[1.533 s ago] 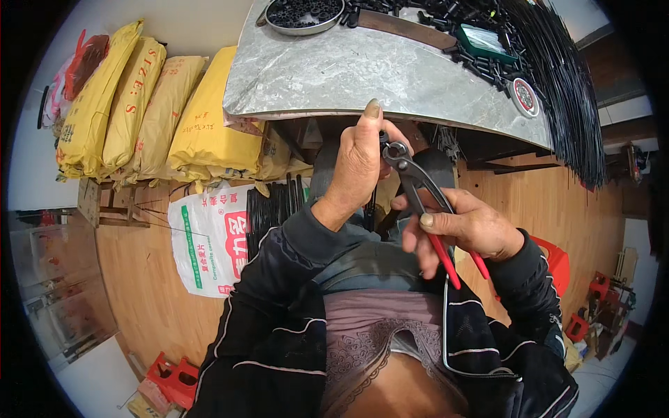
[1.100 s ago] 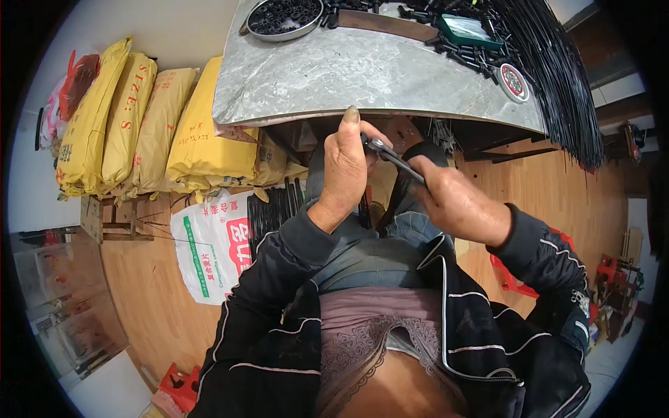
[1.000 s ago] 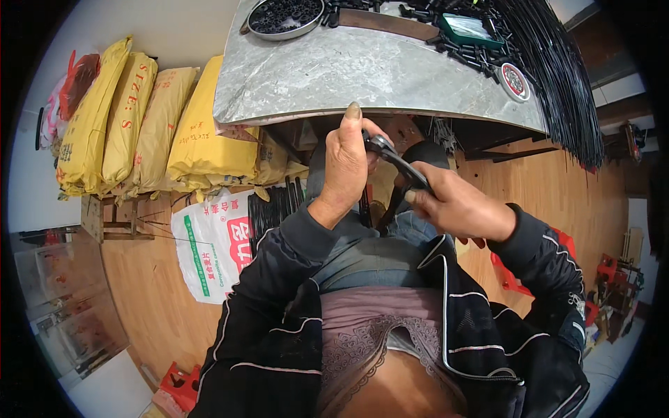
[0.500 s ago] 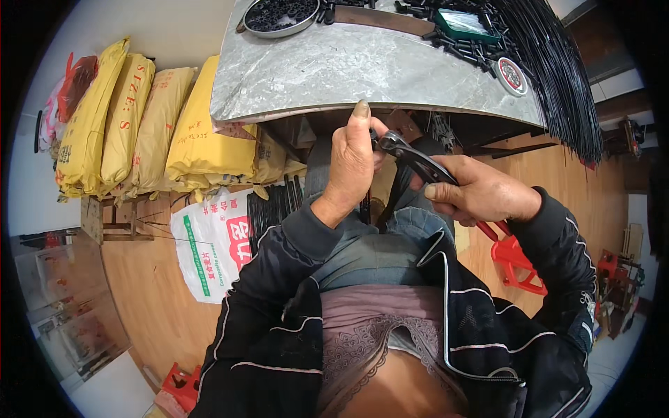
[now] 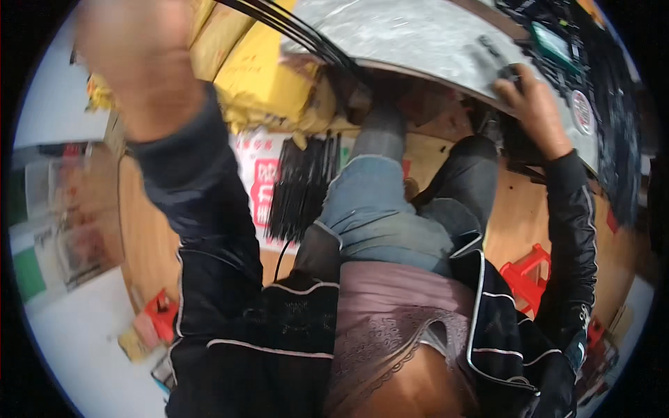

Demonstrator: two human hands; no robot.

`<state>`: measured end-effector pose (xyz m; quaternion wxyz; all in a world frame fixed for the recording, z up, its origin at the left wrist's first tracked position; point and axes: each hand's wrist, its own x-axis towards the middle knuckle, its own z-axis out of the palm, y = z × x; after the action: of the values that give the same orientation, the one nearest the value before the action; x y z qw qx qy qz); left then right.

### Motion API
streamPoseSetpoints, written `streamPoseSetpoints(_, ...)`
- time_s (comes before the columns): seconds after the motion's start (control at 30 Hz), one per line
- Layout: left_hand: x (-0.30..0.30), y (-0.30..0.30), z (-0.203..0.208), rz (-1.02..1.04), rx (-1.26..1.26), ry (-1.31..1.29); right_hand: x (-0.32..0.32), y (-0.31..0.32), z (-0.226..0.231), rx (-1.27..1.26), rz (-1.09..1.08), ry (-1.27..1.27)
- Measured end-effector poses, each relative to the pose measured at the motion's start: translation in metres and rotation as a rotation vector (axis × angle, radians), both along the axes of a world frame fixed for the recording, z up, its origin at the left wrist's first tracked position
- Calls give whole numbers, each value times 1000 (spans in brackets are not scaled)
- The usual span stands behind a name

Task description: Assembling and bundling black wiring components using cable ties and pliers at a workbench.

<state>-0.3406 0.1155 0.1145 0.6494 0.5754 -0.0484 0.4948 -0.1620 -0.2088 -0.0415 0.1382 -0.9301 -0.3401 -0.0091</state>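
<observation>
My left hand (image 5: pixel 143 66) is raised at the upper left, close to the camera and smeared by motion, so its fingers cannot be made out. Several long black cables (image 5: pixel 306 31) slant from the top edge down toward the underside of the table; whether the left hand grips them is not shown. At the right, my right hand (image 5: pixel 538 115) reaches over the edge of the grey marbled table (image 5: pixel 404 38), fingers bent around a small dark piece I cannot make out. A blurred dark object (image 5: pixel 488 46) lies on the tabletop beside those fingers. The pliers are not clearly visible.
Yellow sacks (image 5: pixel 254 73) stand at the left of the table. A bundle of black strips (image 5: pixel 303 188) lies on a white and red sack (image 5: pixel 245 146) on the floor. A green box (image 5: pixel 554 45), a round tin (image 5: pixel 582 111) and long black strands (image 5: pixel 617 139) fill the table's right side. A red stool (image 5: pixel 527 279) stands at right.
My hands have parted: the left swung up and left toward the camera, the right moved from the pliers in front of me to the tabletop at right. Black cables now stretch across the upper left.
</observation>
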Motion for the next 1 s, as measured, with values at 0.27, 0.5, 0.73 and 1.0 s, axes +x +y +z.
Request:
streamPoseSetpoints(0.27, -74, 44, -87, 201, 205, 841, 32, 12, -30, -190, -140, -242)
streamPoseSetpoints(0.5, -79, 51, -357, 129, 250, 1264, 37, 14, -25, -72, -53, -423)
streamPoseSetpoints(0.73, -105, 117, -537, 429, 1534, 1032, 37, 29, -20, 244, 31, -599)
streamPoseSetpoints(1.0, -71, 23, -483, 11, 539, 1724, 85, -147, 29, 43, -519, -681)
